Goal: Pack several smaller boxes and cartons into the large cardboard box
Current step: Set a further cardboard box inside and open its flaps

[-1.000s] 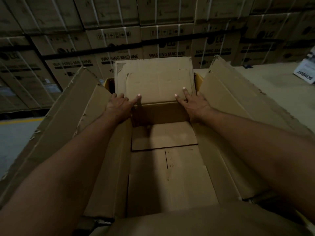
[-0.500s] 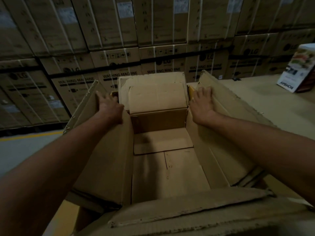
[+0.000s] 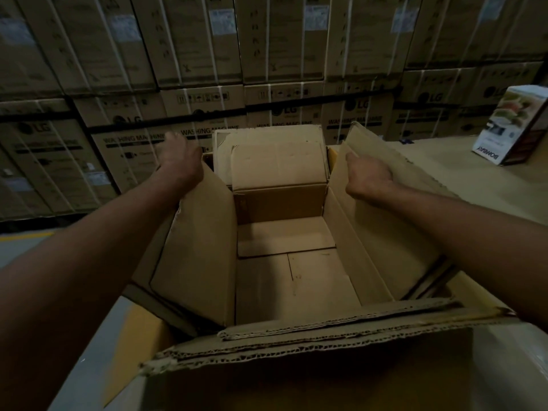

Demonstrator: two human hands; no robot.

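Right hand [image 3: 367,176] grips, left hand [image 3: 178,161] presses, the large cardboard box's [image 3: 195,253] opposite flaps.

Large cardboard box [image 3: 296,280]: brown corrugated board, matt and unprinted inside. The inner floor is smooth with shallow creases and scuffs.

Near flap [image 3: 326,336]: layered board with a ragged torn edge and exposed fluting.

Left flap [image 3: 201,247] and right flap [image 3: 382,173]: same matt board, edges rough and frayed.

Stacked cartons [image 3: 207,114] behind: matt brown cardboard with black print, bound with pale straps [image 3: 267,69] that look plastic. White paper labels [image 3: 224,20] on the upper row.

Printed carton [image 3: 513,126]: coated card, smoother, with a slight sheen.

Tan surface [image 3: 489,185] under it: matt, material cannot be told.
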